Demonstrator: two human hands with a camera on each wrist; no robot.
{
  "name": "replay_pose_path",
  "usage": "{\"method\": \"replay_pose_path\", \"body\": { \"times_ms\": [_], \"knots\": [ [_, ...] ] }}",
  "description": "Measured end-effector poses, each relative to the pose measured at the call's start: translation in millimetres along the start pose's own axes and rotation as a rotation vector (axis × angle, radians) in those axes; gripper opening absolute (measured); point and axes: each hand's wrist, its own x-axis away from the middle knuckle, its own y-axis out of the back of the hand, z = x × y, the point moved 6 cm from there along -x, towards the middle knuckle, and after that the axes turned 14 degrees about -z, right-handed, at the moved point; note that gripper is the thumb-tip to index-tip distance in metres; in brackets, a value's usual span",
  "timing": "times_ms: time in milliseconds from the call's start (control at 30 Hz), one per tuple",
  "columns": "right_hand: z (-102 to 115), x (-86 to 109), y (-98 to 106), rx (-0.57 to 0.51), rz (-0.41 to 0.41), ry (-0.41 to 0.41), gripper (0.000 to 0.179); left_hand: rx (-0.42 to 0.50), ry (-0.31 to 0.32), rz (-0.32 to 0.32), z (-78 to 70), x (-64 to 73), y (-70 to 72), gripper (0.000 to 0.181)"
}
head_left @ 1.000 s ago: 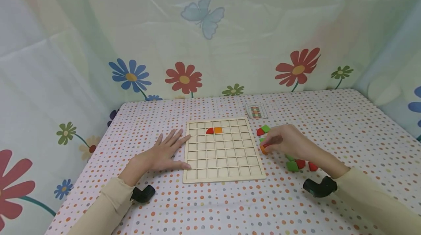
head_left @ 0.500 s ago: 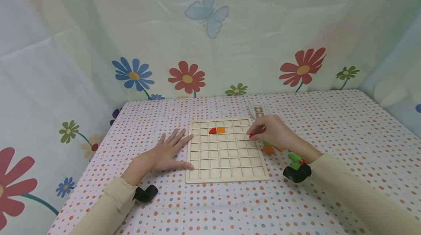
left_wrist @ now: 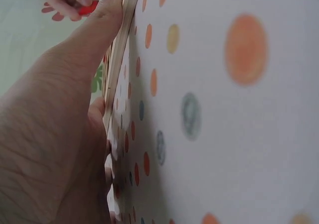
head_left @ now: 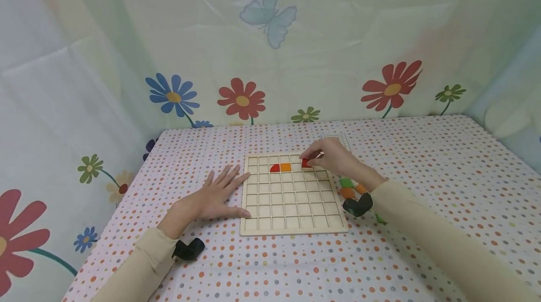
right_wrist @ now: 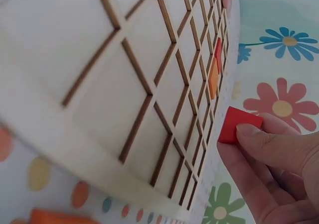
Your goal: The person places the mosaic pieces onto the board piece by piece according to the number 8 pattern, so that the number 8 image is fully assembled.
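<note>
A wooden grid board point(head_left: 291, 198) lies on the dotted tablecloth. Two pieces sit in its upper rows: a red quarter-circle tile point(head_left: 275, 168) and, right beside it, an orange square tile point(head_left: 286, 167). Along the board's left edge rests my left hand point(head_left: 210, 200), fingers spread, the thumb at the lower left rim. My right hand point(head_left: 334, 157) pinches a red tile point(right_wrist: 239, 125) between thumb and fingers, over the board's upper right cells. From the right wrist view the tile shows straight edges; the fingertips cover part of it.
Right of the board lie loose tiles: a green one point(head_left: 347, 182), an orange one point(head_left: 347, 193) and others partly under the right forearm. A printed card point(head_left: 345, 141) lies behind the right hand. A flowered curtain point(head_left: 329, 58) stands behind the table.
My right hand has picked up the red tile from the loose pieces and carried it left over the board. The left hand has kept its place at the board's edge.
</note>
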Motion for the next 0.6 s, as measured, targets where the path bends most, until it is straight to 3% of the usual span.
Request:
{"method": "replay_pose_path", "body": {
  "times_ms": [267,600],
  "knots": [
    [-2,-11.4,-20,-0.028,0.03,-0.019,0.017,-0.001,-0.004,0.007,-0.4,0.4,-1.5,0.104],
    [-2,-15.3,-29,-0.07,0.07,0.023,0.017,-0.007,-0.008,0.005,1.6,0.1,-1.3,0.105]
  ]
}}
